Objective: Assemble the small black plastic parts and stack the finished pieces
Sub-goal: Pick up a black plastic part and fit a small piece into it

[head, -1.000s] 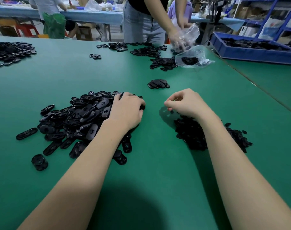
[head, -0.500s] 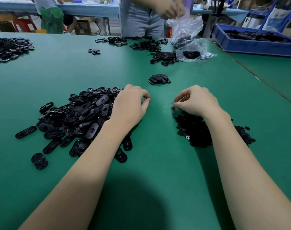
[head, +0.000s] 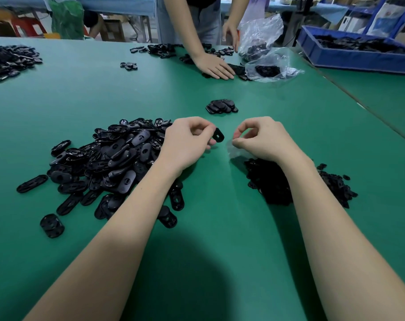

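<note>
My left hand [head: 187,141] holds one black oval plastic part [head: 218,135] by its fingertips, lifted just above the green table [head: 220,228]. My right hand [head: 262,139] hovers a short way to its right with thumb and forefinger pinched together; whatever it holds is too small to make out. A large heap of black oval parts [head: 109,163] lies to the left under my left forearm. A pile of small black pieces [head: 270,181] lies under my right wrist. A small stack of finished pieces [head: 222,106] sits just beyond both hands.
Across the table another person's hand [head: 214,66] presses on black parts beside clear plastic bags [head: 266,63]. A blue bin [head: 356,52] of parts stands at the far right. Another heap of black parts [head: 9,60] lies far left, and a few loose ones [head: 128,65] mid-table.
My left hand has lifted off the heap with one oval part and moved right. My right hand has risen from the small pile toward it. The other person has laid a hand on the table.
</note>
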Available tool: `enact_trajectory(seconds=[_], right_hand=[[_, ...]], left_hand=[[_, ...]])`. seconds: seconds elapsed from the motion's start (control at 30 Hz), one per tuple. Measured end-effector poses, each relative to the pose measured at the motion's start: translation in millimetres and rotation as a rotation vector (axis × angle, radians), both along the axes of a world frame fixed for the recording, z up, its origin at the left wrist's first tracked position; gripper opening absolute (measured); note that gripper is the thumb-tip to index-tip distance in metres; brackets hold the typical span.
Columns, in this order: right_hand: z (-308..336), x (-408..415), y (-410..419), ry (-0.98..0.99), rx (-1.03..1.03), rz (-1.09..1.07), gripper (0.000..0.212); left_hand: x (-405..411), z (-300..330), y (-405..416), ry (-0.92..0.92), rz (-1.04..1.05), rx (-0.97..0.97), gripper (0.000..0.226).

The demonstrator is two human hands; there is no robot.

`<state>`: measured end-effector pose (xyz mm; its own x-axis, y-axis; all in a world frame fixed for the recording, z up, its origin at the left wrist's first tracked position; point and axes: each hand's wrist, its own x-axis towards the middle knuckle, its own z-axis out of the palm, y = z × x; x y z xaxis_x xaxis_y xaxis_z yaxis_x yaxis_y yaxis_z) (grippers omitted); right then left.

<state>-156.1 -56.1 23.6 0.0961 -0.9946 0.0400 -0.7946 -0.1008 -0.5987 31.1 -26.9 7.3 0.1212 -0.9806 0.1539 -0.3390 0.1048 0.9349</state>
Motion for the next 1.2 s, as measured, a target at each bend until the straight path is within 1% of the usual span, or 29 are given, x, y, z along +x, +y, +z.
enact_trajectory(seconds=[0.17,0.27,0.37,0.5,0.63,0.73,0.87,1.2], right_hand=[[3.1,4.6,6.0,-0.381,0.057,0.044,0.004],[4.8,4.9,8.9,-0.471,0.125,0.065,0.005],[4.0,3.2,8.9,-0.490,0.158,0.055,0.012],[1.6,4.0,8.9,-0.491,0.198,0.053,0.007],[-0.2,7.1,7.2,-0.514,0.165,0.034,0.010],[0.5,8.9,5.0,-0.491,0.135,0.001,0.005],[1.1,10.9,4.1,-0.446,0.129,-0.005,0.011],[-0.3,12.4,5.7,-0.451,0.137,0.017,0.010]], left_hand=[[-0.4,-5.6,-4.3,0.201,0.025,0.043,0.006],[1.4,-5.9,-4.5,0.222,0.020,0.044,0.009],[2.2,-5.4,-3.9,0.239,0.014,0.046,0.015],[2.4,-3.2,-2.5,0.297,-0.009,0.088,0.020],[2.5,-1.5,-2.1,0.329,-0.022,0.134,0.019],[3.0,-0.5,-1.6,0.326,-0.028,0.147,0.019],[3.6,1.2,1.4,0.300,-0.072,0.152,0.018],[6.2,3.0,4.4,0.273,-0.134,0.154,0.014]])
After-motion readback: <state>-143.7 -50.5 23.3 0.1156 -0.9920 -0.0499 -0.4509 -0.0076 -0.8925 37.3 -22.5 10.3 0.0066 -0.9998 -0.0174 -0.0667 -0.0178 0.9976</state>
